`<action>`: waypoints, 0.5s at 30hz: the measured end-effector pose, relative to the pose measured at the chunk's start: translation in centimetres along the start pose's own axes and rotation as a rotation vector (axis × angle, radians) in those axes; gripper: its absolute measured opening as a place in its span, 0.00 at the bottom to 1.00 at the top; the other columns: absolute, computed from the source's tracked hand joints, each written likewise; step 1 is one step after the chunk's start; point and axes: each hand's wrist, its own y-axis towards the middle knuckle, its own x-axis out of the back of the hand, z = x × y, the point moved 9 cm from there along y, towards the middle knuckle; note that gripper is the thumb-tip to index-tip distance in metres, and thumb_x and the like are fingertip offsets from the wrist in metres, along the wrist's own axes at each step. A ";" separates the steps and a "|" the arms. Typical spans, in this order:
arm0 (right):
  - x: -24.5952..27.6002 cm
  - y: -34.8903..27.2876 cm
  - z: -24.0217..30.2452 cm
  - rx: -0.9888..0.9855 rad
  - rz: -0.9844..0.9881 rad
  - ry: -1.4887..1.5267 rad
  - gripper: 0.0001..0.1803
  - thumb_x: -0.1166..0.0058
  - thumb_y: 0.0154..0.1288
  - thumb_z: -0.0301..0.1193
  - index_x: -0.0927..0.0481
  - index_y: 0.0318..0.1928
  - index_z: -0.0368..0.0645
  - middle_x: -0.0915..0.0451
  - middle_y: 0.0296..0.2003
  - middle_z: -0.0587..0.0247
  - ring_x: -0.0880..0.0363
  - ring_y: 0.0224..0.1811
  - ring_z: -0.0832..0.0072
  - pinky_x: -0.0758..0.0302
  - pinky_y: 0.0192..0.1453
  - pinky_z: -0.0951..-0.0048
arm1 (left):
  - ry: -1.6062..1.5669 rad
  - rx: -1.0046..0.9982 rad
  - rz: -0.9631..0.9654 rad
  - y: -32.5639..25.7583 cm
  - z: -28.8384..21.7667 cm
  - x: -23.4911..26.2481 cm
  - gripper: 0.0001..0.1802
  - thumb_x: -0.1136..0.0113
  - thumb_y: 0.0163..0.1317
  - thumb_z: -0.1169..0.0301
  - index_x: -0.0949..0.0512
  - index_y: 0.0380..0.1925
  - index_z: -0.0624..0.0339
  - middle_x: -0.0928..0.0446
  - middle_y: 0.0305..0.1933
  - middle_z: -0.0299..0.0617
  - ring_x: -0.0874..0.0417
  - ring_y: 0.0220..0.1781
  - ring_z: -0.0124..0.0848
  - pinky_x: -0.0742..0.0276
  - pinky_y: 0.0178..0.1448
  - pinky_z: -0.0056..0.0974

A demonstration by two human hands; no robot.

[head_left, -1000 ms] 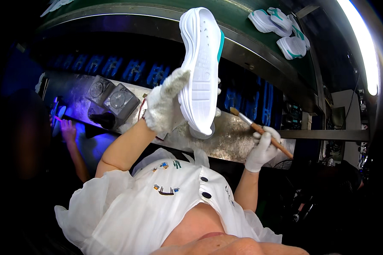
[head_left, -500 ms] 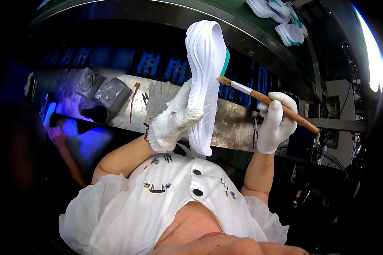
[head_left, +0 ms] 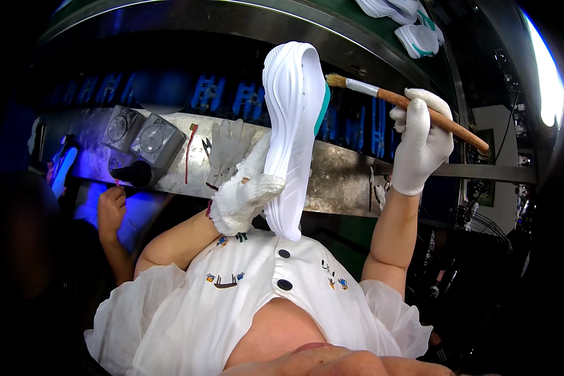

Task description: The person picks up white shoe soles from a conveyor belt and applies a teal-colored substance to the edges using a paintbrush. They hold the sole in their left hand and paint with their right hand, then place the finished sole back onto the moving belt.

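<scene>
My gloved left hand [head_left: 247, 191] grips a white shoe sole [head_left: 288, 131] near its lower end, thumb across the side wall. The sole stands almost upright in front of my chest, and a teal patch shows along its right edge. In my gloved right hand [head_left: 422, 141] is a paintbrush [head_left: 391, 95] with a long wooden handle and a pale metal ferrule. Its bristles point left, close to the sole's upper right edge; a small gap seems to lie between them. The fingertips behind the sole are hidden.
A metal bench [head_left: 341, 182] spans the area behind my hands. On it lie a red-handled brush [head_left: 190, 153], a spare glove [head_left: 229, 147] and two grey containers [head_left: 156, 141]. More soles [head_left: 418, 41] rest on a green surface [head_left: 338, 15]. Another person's hand [head_left: 111, 210] is at the left.
The brush has moved up and right, off the sole's edge, with my right hand. The sole has shifted slightly left and down. The other person's hand has moved right toward the containers.
</scene>
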 end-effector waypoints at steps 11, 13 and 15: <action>-0.8 -2.0 0.7 0.088 0.066 0.079 0.05 0.49 0.60 0.20 0.25 0.37 0.33 0.22 0.29 0.60 0.22 0.27 0.82 0.25 0.32 0.84 | -0.146 0.001 0.165 -0.2 -0.7 -1.3 0.44 0.42 0.54 0.48 0.45 0.63 0.63 0.31 0.55 0.53 0.25 0.54 0.40 0.25 0.55 0.43; -1.0 -2.8 0.4 0.097 0.089 0.045 0.05 0.48 0.59 0.20 0.25 0.37 0.34 0.22 0.29 0.60 0.22 0.27 0.81 0.25 0.31 0.84 | -0.156 -0.005 0.144 -0.1 -1.0 -1.4 0.44 0.45 0.54 0.46 0.44 0.62 0.64 0.31 0.55 0.55 0.24 0.52 0.41 0.23 0.53 0.43; -0.8 -4.0 0.4 0.133 0.112 0.029 0.05 0.47 0.57 0.21 0.25 0.36 0.34 0.22 0.29 0.60 0.23 0.24 0.81 0.26 0.29 0.84 | -0.166 -0.014 0.119 0.2 -0.9 -0.8 0.44 0.48 0.55 0.43 0.43 0.62 0.64 0.30 0.54 0.56 0.23 0.50 0.42 0.21 0.50 0.43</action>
